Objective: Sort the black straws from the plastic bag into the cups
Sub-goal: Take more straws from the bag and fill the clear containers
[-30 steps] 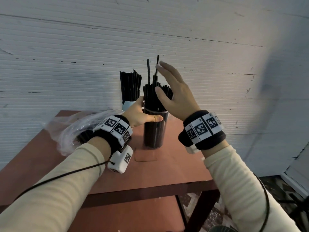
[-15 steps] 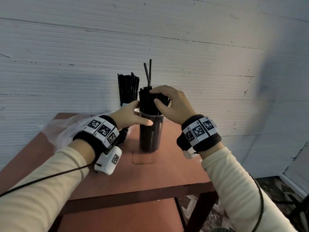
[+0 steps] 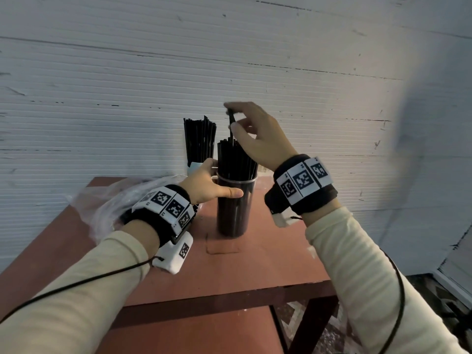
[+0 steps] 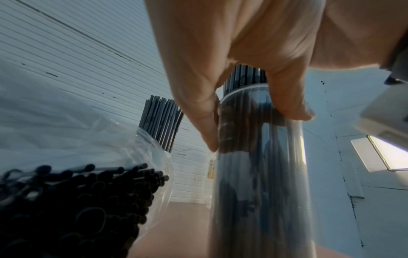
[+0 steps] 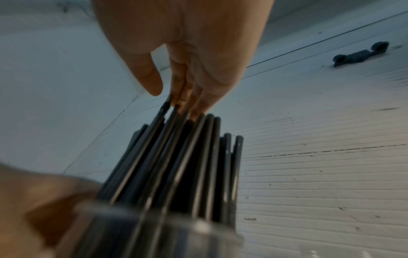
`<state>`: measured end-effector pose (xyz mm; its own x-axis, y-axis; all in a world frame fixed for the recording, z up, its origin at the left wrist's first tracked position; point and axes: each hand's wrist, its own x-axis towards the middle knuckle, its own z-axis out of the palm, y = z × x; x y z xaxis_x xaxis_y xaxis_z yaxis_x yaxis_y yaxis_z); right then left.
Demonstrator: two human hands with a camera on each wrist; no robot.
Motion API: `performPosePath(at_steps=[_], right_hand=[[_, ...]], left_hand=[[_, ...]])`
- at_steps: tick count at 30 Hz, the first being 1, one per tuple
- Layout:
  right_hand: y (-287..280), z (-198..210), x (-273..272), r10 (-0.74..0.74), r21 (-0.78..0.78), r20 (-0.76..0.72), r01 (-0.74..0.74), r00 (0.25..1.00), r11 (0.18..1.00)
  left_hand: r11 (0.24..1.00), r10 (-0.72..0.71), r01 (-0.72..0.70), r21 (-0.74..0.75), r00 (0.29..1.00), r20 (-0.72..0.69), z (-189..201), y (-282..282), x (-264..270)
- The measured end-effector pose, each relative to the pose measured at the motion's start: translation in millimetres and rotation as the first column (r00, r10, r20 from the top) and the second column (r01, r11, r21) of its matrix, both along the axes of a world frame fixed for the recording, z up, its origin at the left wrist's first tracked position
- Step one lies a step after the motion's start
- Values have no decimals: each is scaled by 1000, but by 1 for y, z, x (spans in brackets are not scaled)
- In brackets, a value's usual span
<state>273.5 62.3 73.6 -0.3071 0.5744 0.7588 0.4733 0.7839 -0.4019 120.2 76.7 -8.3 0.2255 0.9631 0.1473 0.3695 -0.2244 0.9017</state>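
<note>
- Left hand [image 3: 207,183] grips the upper part of the clear cup [image 3: 236,208] from its left side, thumb laid across the near wall just under the rim and fingers curled round the far side; the left wrist view shows the thumb and a finger pressed on the cup's wall [image 4: 260,157].
- Right hand [image 3: 258,139] is raised above that cup, thumb and forefinger pinching the top end of a single straw [image 3: 232,126] that stands higher than the rest; its lower part runs down among the bundle. In the right wrist view, which is blurred, the fingertips [image 5: 187,97] meet the straw ends.
- Near the table's left edge, toward the back, lies the plastic bag [image 3: 109,200], crumpled, with loose black straws [image 4: 88,192] inside, their open ends facing the left wrist camera. It sits just left of the left wrist.
- At the back edge, behind the left hand, stands a second cup [image 3: 193,166], pale, packed with upright straws [image 3: 199,139].
- Just right of it and nearer the middle of the table [image 3: 268,264] is the clear cup, upright, filled with a dense bundle of black straws [image 3: 236,159] that stick up past its rim.
- Behind everything rises a white ribbed wall [image 3: 332,98].
</note>
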Motion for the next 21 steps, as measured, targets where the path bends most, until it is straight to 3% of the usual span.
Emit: performPosePath(at_steps=[8, 13, 21], right_hand=[[-2, -45, 5, -183, 135, 189, 159, 965, 978], [-11, -40, 1, -262, 275, 30, 244, 965, 930], [-25, -28, 3, -201, 135, -110, 215, 973, 967]], left_hand=[[1000, 5, -4, -18, 998, 63, -4, 0, 2], [999, 47, -48, 22, 998, 43, -4, -5, 4], [998, 63, -64, 27, 997, 34, -5, -6, 6]])
